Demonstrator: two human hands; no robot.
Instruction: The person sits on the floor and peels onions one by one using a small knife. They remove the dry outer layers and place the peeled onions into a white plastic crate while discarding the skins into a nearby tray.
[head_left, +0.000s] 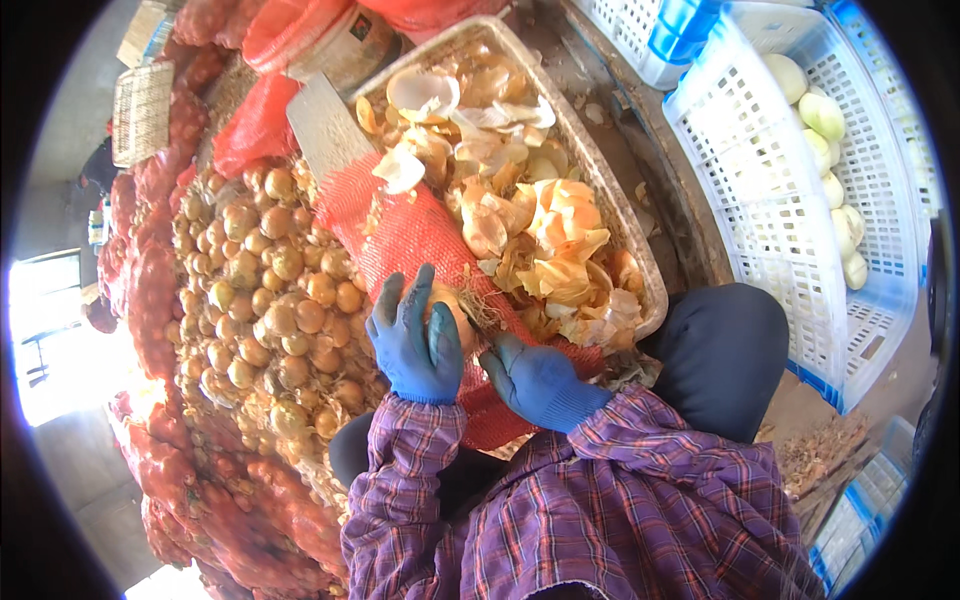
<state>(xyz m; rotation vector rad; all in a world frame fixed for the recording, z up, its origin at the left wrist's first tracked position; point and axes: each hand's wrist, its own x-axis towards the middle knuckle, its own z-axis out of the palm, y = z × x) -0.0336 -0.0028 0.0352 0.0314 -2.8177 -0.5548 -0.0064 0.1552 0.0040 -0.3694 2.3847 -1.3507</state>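
Note:
My left hand (418, 341), in a blue work glove, holds an onion (448, 311) over a red mesh sack (405, 232) laid on a board (326, 124). Dry roots (491, 300) stick out at the onion's right side. Close on the right, my right hand (534, 379), gloved in blue too, is closed around something whose handle is hidden; a thin dark edge, perhaps a knife blade (475, 328), runs from it to the onion. Beyond the hands stands a worn tub (600, 161) heaped with onion skins (559, 217).
A large pile of unpeeled onions (277, 300) lies left, with full red mesh sacks (150, 277) behind it. White plastic crates (757, 187) stand right, one holding peeled onions (821, 116). A bucket (352, 45) stands beyond the tub. My bent knee (724, 360) is beside the tub.

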